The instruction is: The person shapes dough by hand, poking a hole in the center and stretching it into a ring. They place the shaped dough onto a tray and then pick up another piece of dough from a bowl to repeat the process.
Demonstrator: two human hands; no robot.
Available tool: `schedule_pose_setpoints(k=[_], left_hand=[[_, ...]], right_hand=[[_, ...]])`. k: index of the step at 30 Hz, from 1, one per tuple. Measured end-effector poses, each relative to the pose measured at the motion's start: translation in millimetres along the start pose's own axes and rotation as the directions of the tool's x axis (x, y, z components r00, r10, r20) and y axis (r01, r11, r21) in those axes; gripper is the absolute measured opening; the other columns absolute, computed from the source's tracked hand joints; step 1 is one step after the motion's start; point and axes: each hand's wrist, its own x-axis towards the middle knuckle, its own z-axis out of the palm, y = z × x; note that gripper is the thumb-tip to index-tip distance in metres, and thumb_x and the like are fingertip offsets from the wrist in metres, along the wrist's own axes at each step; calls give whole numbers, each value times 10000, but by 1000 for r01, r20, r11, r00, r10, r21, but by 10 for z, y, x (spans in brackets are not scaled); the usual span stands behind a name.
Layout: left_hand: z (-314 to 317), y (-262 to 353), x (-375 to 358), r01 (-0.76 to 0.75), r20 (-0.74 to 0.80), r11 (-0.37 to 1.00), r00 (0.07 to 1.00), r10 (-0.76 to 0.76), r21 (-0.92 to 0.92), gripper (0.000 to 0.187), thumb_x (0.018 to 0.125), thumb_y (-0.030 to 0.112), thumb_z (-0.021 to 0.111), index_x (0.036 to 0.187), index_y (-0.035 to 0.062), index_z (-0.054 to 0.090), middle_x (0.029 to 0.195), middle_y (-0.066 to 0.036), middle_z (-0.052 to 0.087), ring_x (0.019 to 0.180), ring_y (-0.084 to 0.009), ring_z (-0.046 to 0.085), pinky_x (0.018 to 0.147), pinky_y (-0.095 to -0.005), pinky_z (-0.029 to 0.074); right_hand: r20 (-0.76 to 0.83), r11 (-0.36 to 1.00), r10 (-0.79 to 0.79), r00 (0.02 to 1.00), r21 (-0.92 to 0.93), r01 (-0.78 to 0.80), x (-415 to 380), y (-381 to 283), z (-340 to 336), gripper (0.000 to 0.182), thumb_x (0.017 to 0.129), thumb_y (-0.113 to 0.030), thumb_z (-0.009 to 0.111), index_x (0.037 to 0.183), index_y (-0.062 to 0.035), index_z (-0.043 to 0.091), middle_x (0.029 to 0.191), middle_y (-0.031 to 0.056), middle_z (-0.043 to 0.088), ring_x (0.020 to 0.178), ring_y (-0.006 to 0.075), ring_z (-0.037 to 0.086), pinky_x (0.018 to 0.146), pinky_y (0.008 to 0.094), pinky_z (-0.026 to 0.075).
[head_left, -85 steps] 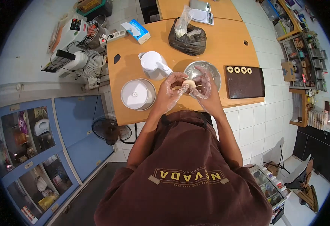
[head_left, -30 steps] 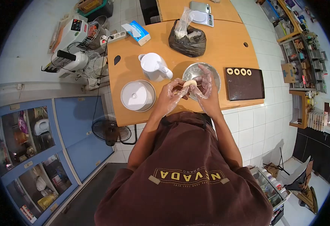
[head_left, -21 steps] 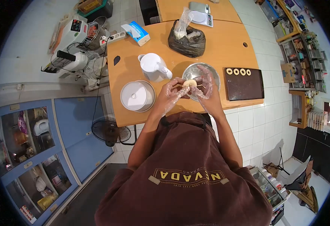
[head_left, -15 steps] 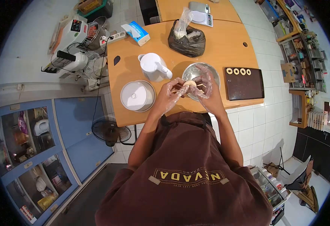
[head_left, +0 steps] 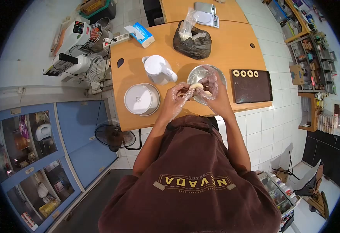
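A dark brown short-sleeved top bears yellow NEVADA lettering between two tan patches.

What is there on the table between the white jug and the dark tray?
The metal bowl stands between the white jug and the dark tray; the left hand and right hand, holding pale dough, partly hide it in the head view.

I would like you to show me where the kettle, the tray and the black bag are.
Kettle (head_left: 155, 65): head view, on its white lid.
Tray (head_left: 252, 90): head view, on its dark bare bottom.
Black bag (head_left: 193, 48): head view, on its front side.
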Motion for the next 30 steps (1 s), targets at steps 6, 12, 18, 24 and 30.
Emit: schedule_pose_setpoints(k=[6,12,18,24,30], left_hand=[[-10,13,13,34,7,999,999,-34,9,210,1021,121,680,1172,-25,660,1044,-41,694,950,-105,647,811,-274,527],[-17,5,49,37,-20,998,999,-38,-43,236,1007,81,683,1215,-9,621,1059,-59,683,947,-115,649,818,-282,535],[-39,67,78,-51,13,999,999,51,1,291,989,37,687,1260,8,587,1091,-64,667,972,-121,637,855,-293,538],[-35,47,74,-52,42,996,998,49,72,321,985,17,677,1291,11,579,1086,-54,654,1011,-119,623,887,-289,526],[-33,90,65,-56,36,998,998,57,-31,320,986,36,683,1291,16,588,1084,-57,664,1011,-128,638,882,-293,539]], right_hand=[[-55,998,4,999,57,-1,-20,30,97,749,926,-14,741,1568,-93,364,1069,122,660,979,185,686,883,348,570],[-18,994,60,998,89,-58,-49,-25,93,761,915,11,747,1576,-81,381,1117,80,629,1043,142,643,934,308,537],[66,998,63,996,-27,-62,-23,-75,9,757,903,28,738,1567,-68,387,1046,62,650,990,130,642,919,297,519],[21,1000,2,1000,-12,-2,29,23,-13,747,908,1,750,1554,-99,388,1026,87,669,949,163,662,874,323,539],[18,999,12,1000,50,-13,-10,95,25,722,925,-9,741,1550,-93,388,1052,93,662,972,168,672,889,333,549]])
